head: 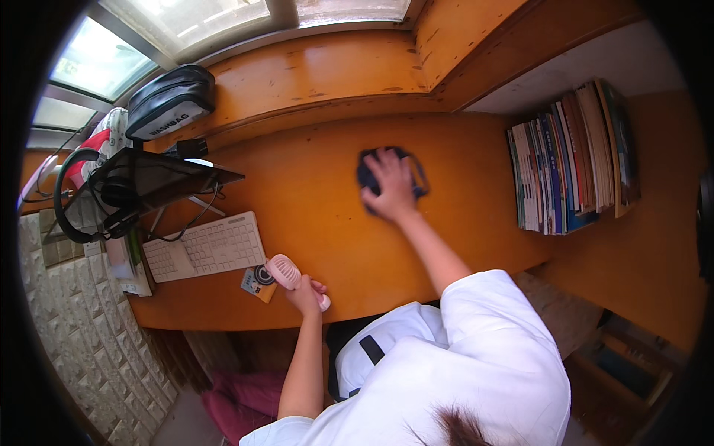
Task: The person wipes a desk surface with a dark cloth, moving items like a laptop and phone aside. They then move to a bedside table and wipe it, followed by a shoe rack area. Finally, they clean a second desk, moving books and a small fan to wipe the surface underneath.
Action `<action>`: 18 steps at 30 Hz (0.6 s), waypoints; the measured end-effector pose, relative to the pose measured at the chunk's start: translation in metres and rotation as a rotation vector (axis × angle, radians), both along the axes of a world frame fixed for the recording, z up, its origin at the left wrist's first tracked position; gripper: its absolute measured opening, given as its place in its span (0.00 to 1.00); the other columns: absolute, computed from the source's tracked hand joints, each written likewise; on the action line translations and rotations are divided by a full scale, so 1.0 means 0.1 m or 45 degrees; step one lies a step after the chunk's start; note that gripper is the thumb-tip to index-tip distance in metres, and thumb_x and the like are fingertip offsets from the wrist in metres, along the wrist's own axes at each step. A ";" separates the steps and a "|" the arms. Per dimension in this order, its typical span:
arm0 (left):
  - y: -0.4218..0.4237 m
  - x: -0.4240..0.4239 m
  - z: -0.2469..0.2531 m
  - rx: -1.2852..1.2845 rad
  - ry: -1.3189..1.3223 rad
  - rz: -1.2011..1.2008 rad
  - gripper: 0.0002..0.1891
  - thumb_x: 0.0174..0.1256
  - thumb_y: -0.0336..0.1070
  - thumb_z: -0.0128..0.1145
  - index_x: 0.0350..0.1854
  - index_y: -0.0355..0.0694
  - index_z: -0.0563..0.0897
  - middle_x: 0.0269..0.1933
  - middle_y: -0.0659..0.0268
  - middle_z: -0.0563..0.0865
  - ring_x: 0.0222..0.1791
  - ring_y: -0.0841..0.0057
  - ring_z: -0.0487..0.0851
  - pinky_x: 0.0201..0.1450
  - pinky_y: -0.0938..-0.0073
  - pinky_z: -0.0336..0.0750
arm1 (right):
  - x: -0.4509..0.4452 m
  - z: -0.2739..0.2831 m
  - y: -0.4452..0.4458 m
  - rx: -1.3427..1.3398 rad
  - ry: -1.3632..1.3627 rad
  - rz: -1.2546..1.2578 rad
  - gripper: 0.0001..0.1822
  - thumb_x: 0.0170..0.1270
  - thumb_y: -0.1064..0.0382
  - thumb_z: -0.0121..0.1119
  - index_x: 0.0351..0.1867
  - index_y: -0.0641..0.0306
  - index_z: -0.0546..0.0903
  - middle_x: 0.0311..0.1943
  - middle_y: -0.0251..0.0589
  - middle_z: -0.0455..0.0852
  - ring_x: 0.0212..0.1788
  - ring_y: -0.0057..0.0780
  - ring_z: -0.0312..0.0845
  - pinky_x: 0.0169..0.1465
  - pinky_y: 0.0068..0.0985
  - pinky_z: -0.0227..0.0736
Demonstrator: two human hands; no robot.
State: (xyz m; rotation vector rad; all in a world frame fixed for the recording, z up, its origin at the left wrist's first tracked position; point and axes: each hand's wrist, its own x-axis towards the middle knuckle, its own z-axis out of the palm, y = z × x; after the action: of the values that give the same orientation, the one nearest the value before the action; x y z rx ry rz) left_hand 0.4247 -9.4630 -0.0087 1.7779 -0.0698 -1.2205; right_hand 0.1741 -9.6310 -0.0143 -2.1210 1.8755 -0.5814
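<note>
My left hand (307, 294) is closed around the handle of a small pink handheld fan (284, 271), near the front edge of the wooden desk (312, 223). Just left of the fan lie a small printed card or packet (259, 285) and a dark round item. My right hand (392, 184) rests, fingers spread, on top of a dark object with a strap-like loop (421, 173), towards the back of the desk. That object is blurred and partly covered, so its kind and whether my fingers grip it cannot be told.
At left are a white keyboard (206, 245), a monitor or screen on a stand (162, 175) and black headphones (70, 195) with loose cables. A black wash bag (170, 103) sits on the window ledge. A row of books (569, 161) stands at right.
</note>
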 end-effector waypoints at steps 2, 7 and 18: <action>0.00 -0.01 0.01 -0.002 -0.017 -0.014 0.05 0.59 0.25 0.51 0.25 0.33 0.73 0.16 0.59 0.77 0.11 0.69 0.75 0.16 0.70 0.74 | -0.55 -0.18 -0.19 -0.084 0.070 -0.138 0.40 0.52 0.50 0.63 0.71 0.49 0.68 0.74 0.48 0.61 0.76 0.48 0.51 0.76 0.55 0.39; 0.00 -0.03 0.05 -0.029 0.019 -0.007 0.05 0.58 0.25 0.51 0.24 0.33 0.73 0.16 0.58 0.77 0.11 0.69 0.76 0.16 0.71 0.74 | -1.77 -0.26 -0.36 -0.110 0.225 -0.472 0.37 0.62 0.46 0.61 0.72 0.48 0.65 0.74 0.47 0.61 0.77 0.47 0.50 0.76 0.55 0.41; 0.04 0.02 -0.23 -0.049 0.099 0.059 0.06 0.60 0.27 0.52 0.25 0.35 0.72 0.16 0.62 0.73 0.12 0.71 0.72 0.14 0.70 0.72 | -1.73 -0.10 2.07 0.014 0.205 -0.750 0.40 0.56 0.52 0.63 0.73 0.48 0.65 0.75 0.50 0.58 0.77 0.51 0.49 0.76 0.57 0.38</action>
State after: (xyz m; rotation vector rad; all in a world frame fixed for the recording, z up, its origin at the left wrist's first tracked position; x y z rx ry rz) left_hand 0.4267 -9.4586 -0.0316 1.6884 -0.0076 -1.2455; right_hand 0.0009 -9.4242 -0.0238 -1.6272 2.6030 -0.5151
